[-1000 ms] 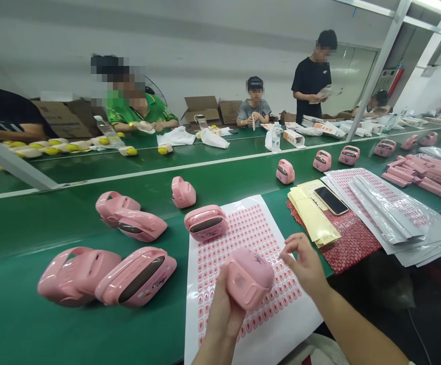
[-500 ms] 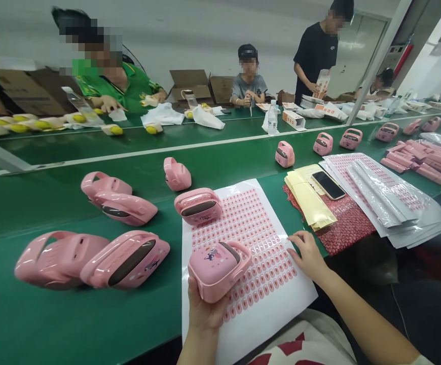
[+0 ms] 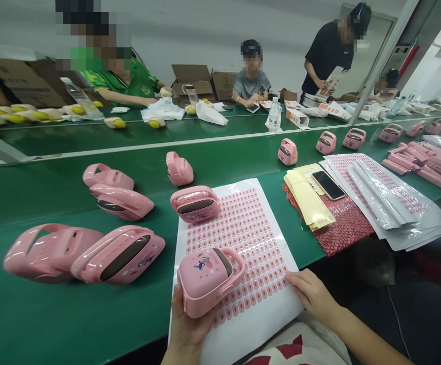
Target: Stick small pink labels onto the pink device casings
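My left hand [image 3: 192, 322] grips a pink handled device [image 3: 201, 284] from below and the side, tilted so its printed cartoon front and dark window show. Beneath it lies a white sheet of small pink oval stickers [image 3: 258, 274]. At the sheet's right side, the fingers of my right hand [image 3: 314, 294] are closed together, their tips touching the end of a sticker row. Whatever they may pinch is hidden. Another pink device [image 3: 195, 205] rests on the sheet's far left corner.
More pink devices [image 3: 119, 256] lie to the left on the green table. On the right are yellow paper [image 3: 307, 197], a phone [image 3: 329, 185], red bubble wrap [image 3: 342, 233], further sticker sheets [image 3: 426, 223] and pink parts [image 3: 420, 162]. Several people work across the line.
My right hand has moved down along the sheet's edge, and its fingers have come together. My left hand still holds the pink device, slightly lower and further left in view.
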### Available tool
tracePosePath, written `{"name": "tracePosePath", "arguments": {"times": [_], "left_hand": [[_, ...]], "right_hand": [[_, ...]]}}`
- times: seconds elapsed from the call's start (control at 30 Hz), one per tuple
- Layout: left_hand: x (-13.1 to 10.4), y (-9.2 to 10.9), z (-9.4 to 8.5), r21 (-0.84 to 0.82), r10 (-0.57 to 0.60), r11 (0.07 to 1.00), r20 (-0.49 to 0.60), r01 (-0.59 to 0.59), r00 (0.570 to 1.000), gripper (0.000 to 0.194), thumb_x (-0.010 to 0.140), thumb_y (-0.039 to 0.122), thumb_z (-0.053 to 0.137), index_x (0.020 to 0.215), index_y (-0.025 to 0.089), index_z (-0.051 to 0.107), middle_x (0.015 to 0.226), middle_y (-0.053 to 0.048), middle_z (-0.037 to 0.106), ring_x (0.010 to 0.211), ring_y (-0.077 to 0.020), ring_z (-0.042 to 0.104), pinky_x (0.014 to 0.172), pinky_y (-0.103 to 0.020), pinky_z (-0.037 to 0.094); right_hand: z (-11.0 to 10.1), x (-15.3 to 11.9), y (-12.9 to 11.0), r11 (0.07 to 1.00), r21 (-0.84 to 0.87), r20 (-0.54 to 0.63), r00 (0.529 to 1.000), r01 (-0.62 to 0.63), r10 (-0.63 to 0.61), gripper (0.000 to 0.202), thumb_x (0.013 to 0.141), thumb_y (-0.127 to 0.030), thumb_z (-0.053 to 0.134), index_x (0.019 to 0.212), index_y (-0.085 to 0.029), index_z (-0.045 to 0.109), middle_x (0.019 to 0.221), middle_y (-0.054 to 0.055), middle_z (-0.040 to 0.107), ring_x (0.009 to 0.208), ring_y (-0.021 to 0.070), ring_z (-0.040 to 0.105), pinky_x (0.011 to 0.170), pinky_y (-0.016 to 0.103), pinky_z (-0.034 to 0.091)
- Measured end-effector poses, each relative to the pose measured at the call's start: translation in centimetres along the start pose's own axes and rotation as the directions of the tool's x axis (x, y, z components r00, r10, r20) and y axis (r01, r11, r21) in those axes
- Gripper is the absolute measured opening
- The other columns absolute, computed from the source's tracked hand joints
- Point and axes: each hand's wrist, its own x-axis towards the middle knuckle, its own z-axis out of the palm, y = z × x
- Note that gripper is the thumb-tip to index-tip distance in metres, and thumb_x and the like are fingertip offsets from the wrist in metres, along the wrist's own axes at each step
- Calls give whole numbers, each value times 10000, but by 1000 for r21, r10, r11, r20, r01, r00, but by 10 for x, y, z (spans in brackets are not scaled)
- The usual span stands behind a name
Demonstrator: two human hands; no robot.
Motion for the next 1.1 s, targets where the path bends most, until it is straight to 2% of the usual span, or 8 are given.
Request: {"name": "tracePosePath", "arguments": {"times": [0.17, 0.33, 0.4, 0.5, 0.57, 0.67, 0.77, 1.1], "left_hand": [[13, -9, -22, -103, 103, 991, 218, -82, 970, 523, 801, 335, 524, 1308, 304, 399, 1137, -90, 648, 1015, -301, 604, 750, -448, 540], [15, -12, -21, -157, 146, 982, 277, -105, 950, 533, 815, 333, 512, 1327, 304, 368, 1184, -96, 616, 1045, -319, 579, 775, -492, 518], [11, -13, -13, -167, 137, 982, 292, -91, 947, 521, 826, 332, 505, 1327, 306, 366, 1199, -97, 606, 1058, -317, 571, 814, -515, 492], [7, -24, 9, -184, 144, 979, 299, -91, 943, 545, 804, 356, 548, 1318, 260, 392, 1231, -124, 578, 1119, -317, 525, 901, -492, 442], [5, -37, 27, -218, 217, 964, 305, -154, 927, 536, 788, 371, 572, 1290, 247, 434, 1233, -114, 578, 1146, -303, 504, 939, -471, 416], [5, -55, 52, -253, 259, 951, 333, -179, 907, 436, 821, 401, 514, 1219, 223, 517, 1238, -96, 578, 1158, -271, 501, 953, -427, 413], [4, -64, 68, -276, 196, 957, 373, -93, 907, 407, 829, 426, 493, 1154, 196, 577, 1215, -97, 596, 1134, -236, 527, 937, -351, 435], [2, -73, 72, -362, 66, 931, 272, 38, 960, 449, 797, 472, 525, 1148, 195, 575, 1108, -96, 652, 1103, -200, 542, 899, -245, 441]], "right_hand": [[-3, 14, 11, 972, -181, -32, 987, 148, -156, 257, 872, -184, 444, 1081, -164, 592, 913, 115, 632, 826, 211, 563, 707, 363, 520], [1, 17, 19, 923, -276, -65, 952, 269, -298, 179, 860, -137, 466, 888, -209, 627, 846, 75, 658, 759, 191, 554, 628, 341, 474], [0, 18, 16, 967, -157, -107, 970, 202, -220, 166, 844, -149, 487, 777, -209, 626, 811, 70, 636, 768, 192, 548, 642, 342, 470], [-7, 28, 2, 970, 233, -125, 987, -66, 97, 146, 791, -275, 589, 663, -206, 600, 807, 62, 584, 795, 195, 552, 709, 365, 476], [-12, 42, -16, 805, 546, -106, 934, -231, 340, 209, 736, -377, 644, 632, -207, 582, 850, 60, 565, 844, 207, 563, 743, 381, 474], [-9, 69, -48, 486, 847, -89, 845, -214, 527, 296, 654, -476, 690, 613, -209, 570, 1001, 76, 555, 1007, 250, 533, 813, 411, 456], [1, 90, -77, 396, 907, -111, 828, -142, 550, 295, 599, -456, 735, 579, -208, 577, 1117, 81, 532, 1156, 275, 442, 944, 449, 368], [16, 94, -95, 524, 838, -214, 791, -152, 573, 221, 681, -366, 676, 565, -208, 576, 1183, 105, 519, 1190, 280, 422, 909, 443, 400]]}}
